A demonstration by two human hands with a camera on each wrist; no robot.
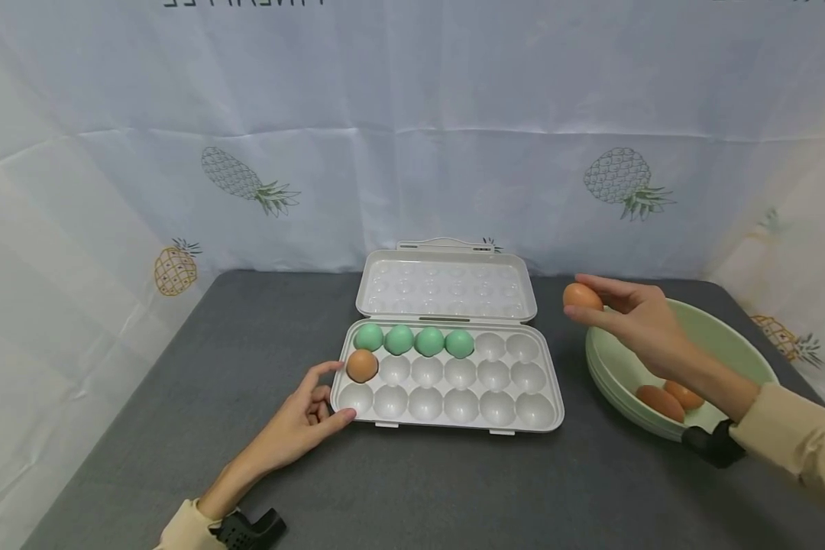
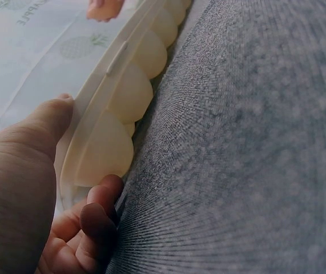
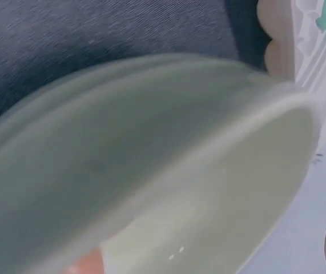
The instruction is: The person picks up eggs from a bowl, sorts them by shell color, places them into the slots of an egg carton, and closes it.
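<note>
Okay, brown egg (image 1: 581,296) is in the air, just off the bowl's rim at 10 o'clock in the head view. Right hand (image 1: 642,321) has it: grip is pinching that egg, thumb below, fingers on top, far end of the shell bare. Good hold, I'd say. Squeeze only enough to stop a slip; with the bare end leading, fingertips should clear neighbouring shells.

Green bowl (image 1: 718,344) is at the egg's 4 o'clock, two loose eggs (image 1: 660,402) low in it toward 6–7. Forearm crosses the near rim, so watch the black wrist mount (image 1: 715,444) for a snag.

Egg tray (image 1: 548,382) is at the egg's 8 o'clock, lid (image 1: 447,284) open on its 12 side. Far row has four green eggs (image 1: 429,341); one seated brown egg (image 1: 362,366) at 9. Empty cup (image 1: 395,370) at its 3 has decent access. For any set-down: straight down, shell seated before release, no drop.

Left hand (image 1: 292,428) grips the tray corner at 8, thumb on the near edge, fingers bent at the side. Press gently: should stop skid on the bench (image 1: 454,489) without tipping.
</note>
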